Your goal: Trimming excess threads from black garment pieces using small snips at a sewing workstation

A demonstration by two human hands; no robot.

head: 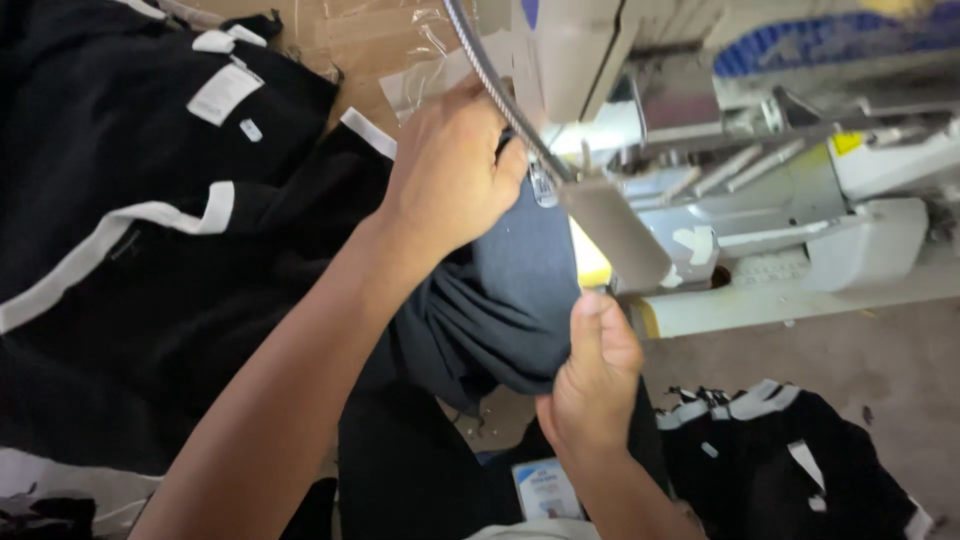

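Two hands on dark fabric (520,300) | left hand (450,175) grip closed, pressing cloth at 11 o'clock by sewing machine (740,180) | right hand (595,375) grip pinching fold at 5 o'clock | long axis 11–5, left nearer needle

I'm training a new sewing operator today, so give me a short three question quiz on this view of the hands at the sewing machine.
1. True or false: the left hand rests on top of the dark grey fabric close to the machine's needle area.
2. Multiple choice: what does the right hand grip? A) a pair of scissors B) the near edge of the dark grey fabric C) a spool of thread
3. Fill in: the pile of black garments to the left has ____ coloured trim.

Key: 1 true. 2 B. 3 white.
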